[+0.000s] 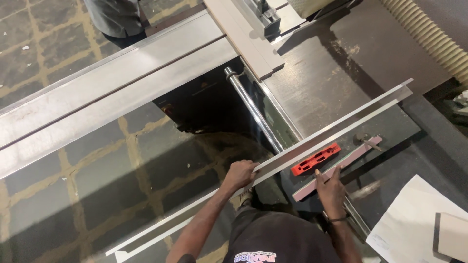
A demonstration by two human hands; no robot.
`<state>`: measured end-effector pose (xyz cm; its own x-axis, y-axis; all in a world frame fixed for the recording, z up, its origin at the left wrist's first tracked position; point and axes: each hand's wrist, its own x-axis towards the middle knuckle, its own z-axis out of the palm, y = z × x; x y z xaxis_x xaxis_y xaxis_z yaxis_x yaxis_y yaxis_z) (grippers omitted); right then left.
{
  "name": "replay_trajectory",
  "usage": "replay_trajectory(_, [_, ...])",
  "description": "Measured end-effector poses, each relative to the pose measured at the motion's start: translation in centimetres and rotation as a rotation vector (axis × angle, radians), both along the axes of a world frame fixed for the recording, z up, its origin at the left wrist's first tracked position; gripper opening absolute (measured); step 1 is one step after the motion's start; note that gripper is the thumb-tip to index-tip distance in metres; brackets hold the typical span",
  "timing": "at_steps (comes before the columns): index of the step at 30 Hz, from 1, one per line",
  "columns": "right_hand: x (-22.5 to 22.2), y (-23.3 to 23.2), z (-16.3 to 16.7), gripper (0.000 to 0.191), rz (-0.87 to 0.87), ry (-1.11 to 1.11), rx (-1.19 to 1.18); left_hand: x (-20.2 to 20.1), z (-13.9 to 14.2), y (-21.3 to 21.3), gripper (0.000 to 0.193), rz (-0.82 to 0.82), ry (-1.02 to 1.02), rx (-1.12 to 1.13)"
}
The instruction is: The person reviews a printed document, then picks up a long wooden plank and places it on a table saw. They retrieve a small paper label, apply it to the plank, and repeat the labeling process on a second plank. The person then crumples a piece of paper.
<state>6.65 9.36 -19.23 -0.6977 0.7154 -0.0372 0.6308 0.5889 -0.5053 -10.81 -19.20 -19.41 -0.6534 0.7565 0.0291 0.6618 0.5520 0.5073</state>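
Observation:
My left hand (pixel 240 173) grips a long white strip (pixel 336 124) that runs diagonally from the lower left to the upper right, across the dark machine table (pixel 321 83). My right hand (pixel 330 189) rests its fingers on a narrow pinkish strip (pixel 356 155) lying parallel to the white one. Between the two strips lies a red plastic push tool (pixel 316 159). A small metal knob (pixel 362 139) sits by the far end of the pinkish strip.
A wide grey sliding beam (pixel 107 92) crosses the upper left above a tiled floor (pixel 97 185). A chrome rail (pixel 251 109) borders the table. Another person stands at the top left (pixel 117 17). White paper (pixel 414 224) lies at the lower right, a ribbed hose (pixel 429 34) at the upper right.

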Motion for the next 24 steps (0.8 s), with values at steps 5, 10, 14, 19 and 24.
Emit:
replay_trajectory(5, [0.0, -0.3, 0.8, 0.093, -0.007, -0.022, -0.017, 0.0, -0.1, 0.2, 0.033, 0.001, -0.016, -0.022])
replay_trajectory(10, [-0.2, -0.4, 1.3, 0.093, -0.019, -0.058, -0.039, -0.1, 0.2, 0.3, 0.038, -0.003, -0.037, -0.056])
replay_trajectory(14, [-0.2, -0.4, 1.5, 0.093, -0.01, -0.038, -0.044, 0.0, 0.6, 0.3, 0.036, -0.002, -0.059, -0.047])
replay_trajectory(19, [-0.1, -0.3, 1.5, 0.094, 0.002, -0.06, -0.06, 0.0, 0.9, 0.3, 0.032, 0.002, -0.08, -0.054])
replay_trajectory(24, [0.0, -0.2, 1.4, 0.095, 0.025, -0.022, -0.044, 0.0, 0.7, 0.3, 0.032, 0.002, -0.081, -0.054])
